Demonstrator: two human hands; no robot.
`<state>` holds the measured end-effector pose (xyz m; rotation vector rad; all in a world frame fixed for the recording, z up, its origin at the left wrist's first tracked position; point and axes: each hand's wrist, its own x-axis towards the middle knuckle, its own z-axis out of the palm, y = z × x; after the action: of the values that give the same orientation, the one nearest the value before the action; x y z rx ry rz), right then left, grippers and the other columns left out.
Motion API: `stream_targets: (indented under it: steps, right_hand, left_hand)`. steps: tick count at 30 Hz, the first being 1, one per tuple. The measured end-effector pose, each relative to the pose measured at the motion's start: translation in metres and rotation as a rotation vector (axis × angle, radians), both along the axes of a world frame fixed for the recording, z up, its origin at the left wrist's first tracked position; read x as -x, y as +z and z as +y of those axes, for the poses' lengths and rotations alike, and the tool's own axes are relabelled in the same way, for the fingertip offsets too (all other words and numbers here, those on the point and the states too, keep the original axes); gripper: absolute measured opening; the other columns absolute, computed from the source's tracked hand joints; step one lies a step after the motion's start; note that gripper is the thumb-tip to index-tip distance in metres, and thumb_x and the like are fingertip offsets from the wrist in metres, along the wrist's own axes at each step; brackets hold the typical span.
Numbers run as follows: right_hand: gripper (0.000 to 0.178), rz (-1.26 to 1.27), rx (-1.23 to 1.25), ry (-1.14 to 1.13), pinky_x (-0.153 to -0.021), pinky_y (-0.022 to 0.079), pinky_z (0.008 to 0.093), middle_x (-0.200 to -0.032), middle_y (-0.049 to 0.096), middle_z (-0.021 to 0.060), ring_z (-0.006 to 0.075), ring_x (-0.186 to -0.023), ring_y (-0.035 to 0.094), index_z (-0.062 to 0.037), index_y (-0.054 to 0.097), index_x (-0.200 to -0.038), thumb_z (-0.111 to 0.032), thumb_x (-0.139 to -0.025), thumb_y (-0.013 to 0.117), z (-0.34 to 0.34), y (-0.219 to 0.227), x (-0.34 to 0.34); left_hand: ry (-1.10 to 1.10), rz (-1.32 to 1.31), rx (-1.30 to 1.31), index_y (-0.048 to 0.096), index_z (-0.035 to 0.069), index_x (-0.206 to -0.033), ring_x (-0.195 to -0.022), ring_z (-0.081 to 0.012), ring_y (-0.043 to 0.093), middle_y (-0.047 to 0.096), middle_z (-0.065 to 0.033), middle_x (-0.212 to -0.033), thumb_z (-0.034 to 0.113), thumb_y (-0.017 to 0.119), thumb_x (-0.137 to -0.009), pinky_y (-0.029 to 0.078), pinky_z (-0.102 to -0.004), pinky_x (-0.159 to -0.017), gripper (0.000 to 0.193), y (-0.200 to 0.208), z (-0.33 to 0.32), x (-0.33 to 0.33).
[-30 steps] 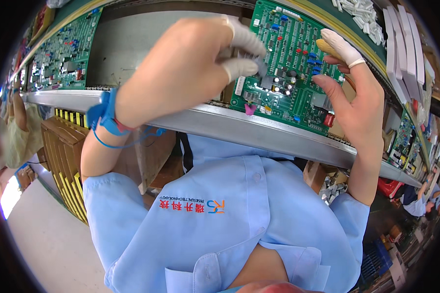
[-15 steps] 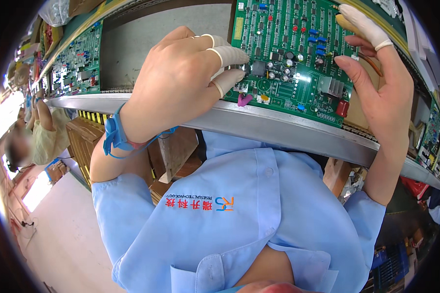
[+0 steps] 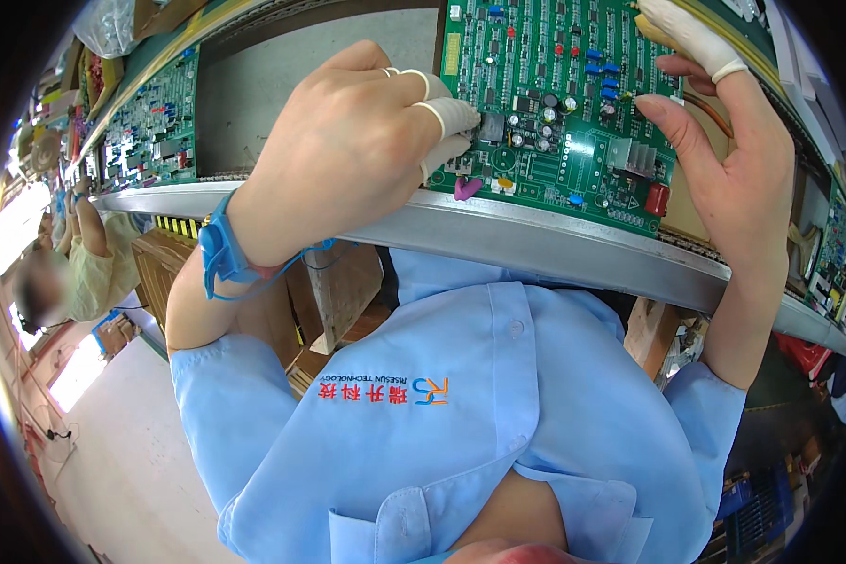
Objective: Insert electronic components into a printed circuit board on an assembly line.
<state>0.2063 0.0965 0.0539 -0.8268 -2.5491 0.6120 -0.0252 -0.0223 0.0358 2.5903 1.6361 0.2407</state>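
A light blue shirt (image 3: 442, 348) with coloured printing on its chest fills the lower middle of the head view. Above it, a silver metal rail (image 3: 536, 242) runs across from side to side. The large green circuit board (image 3: 588, 115) lies flat just beyond this rail, between the two hands, its many components facing up. A pale grey panel (image 3: 320, 94) shows to the left of the board.

The left hand (image 3: 348, 155) reaches over the rail to the lower left part of the board. Its thumb and fingers are drawn together, tips at the board's edge; whether they pinch a part there cannot be told, since the fingers hide it. The right hand (image 3: 738, 174) is spread at the board's right side, thumb and fingers apart, with nothing gripped between them; whether the thumb touches the board is unclear.

A second green board (image 3: 150, 132) lies farther left along the line, near a co-worker in a pale yellow top (image 3: 103, 273). A blue wrist strap (image 3: 222, 249) circles the left wrist. On the board, a finned grey heatsink (image 3: 632, 157) stands near the lower right corner. White finger cots (image 3: 453, 115) cover fingertips of the left hand. Smaller are a red block component (image 3: 657, 198) beside the heatsink, a purple piece (image 3: 467, 188) at the lower left edge, and tiny blue components (image 3: 609, 83) toward the right.
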Motion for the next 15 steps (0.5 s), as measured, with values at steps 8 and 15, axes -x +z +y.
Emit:
stream_targets:
  steps: [8, 15]
  right_hand:
    - [0.050, 0.163, 0.008, 0.067, -0.080, 0.050, 0.0375, -0.108, 0.066, 0.0170, 0.0348, -0.093, 0.063, -0.0059, 0.061, -0.123, -0.009, -0.075, 0.074, 0.011, -0.018, -0.024]
    - [0.052, 0.040, -0.009, 0.025, -0.064, 0.047, 0.0402, -0.083, 0.060, 0.0130, 0.0318, -0.073, 0.059, -0.0081, 0.061, -0.124, -0.010, -0.075, 0.075, 0.026, -0.009, -0.035]
  left_hand:
    - [0.181, -0.131, -0.164, 0.073, 0.011, -0.099, -0.069, -0.0265, 0.061, 0.069, -0.0077, -0.081, 0.018, 0.072, -0.082, 0.048, -0.0355, -0.069, 0.019, 0.033, 0.044, 0.022]
    - [0.479, -0.166, -0.484, 0.072, 0.003, -0.093, -0.088, -0.0324, 0.066, 0.068, -0.0199, -0.089, 0.018, 0.065, -0.084, 0.052, -0.0394, -0.078, 0.020, 0.055, 0.185, 0.088]
